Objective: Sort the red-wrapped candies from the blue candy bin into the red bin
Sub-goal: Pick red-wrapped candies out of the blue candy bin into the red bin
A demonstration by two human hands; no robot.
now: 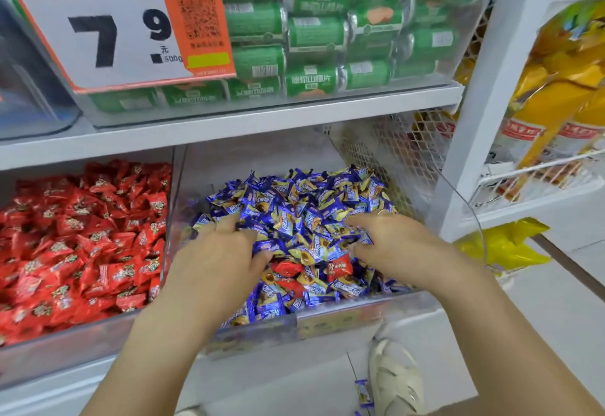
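Observation:
The blue candy bin (343, 315) holds a heap of blue-wrapped candies (294, 206). Both my hands are in that heap. My left hand (219, 252) lies on its left side with fingers dug into the wrappers. My right hand (393, 245) lies on its right side, fingers spread among the candies. Between the hands, near the front, lie red-wrapped candies: one (340, 266) close to my right hand, another (288, 268) by my left thumb. The red bin (82, 347) stands to the left, full of red candies (82, 238). Whether either hand holds a candy is hidden.
A clear divider (173, 206) separates the two bins. A shelf above carries green packs (314, 32) and a big price sign (108, 22). A wire rack with yellow bags (556, 104) stands at right. One blue candy (363, 391) lies on the floor by my shoe (396, 379).

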